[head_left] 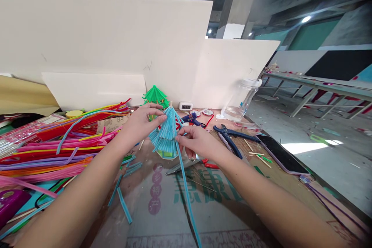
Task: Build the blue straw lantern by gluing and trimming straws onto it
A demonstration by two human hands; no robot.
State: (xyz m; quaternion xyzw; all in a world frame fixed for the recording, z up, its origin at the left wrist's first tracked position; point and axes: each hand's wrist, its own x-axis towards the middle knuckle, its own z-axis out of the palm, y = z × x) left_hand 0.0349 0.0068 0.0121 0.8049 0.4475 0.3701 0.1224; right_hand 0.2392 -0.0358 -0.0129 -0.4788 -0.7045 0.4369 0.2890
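A small pavilion model (165,144) with a layered light blue pipe-cleaner roof stands in the middle of the table. My left hand (145,122) is closed lightly on the left side of its roof, thumb in front; some of its fingers are hidden. At the roof's right edge, my right hand (194,139) pinches a long light blue pipe cleaner (186,186), whose free end trails down toward me. Scissors (183,166) with red handles lie under the right hand. Cut blue pieces (124,205) are scattered to the left.
Behind stands a green-roofed model (155,95). Bundles of coloured pipe cleaners (69,149) fill the left side. Pliers (229,141), a glue gun (192,118), a phone (280,153) and a clear water jug (240,100) lie or stand right. White boards (101,38) close off the back.
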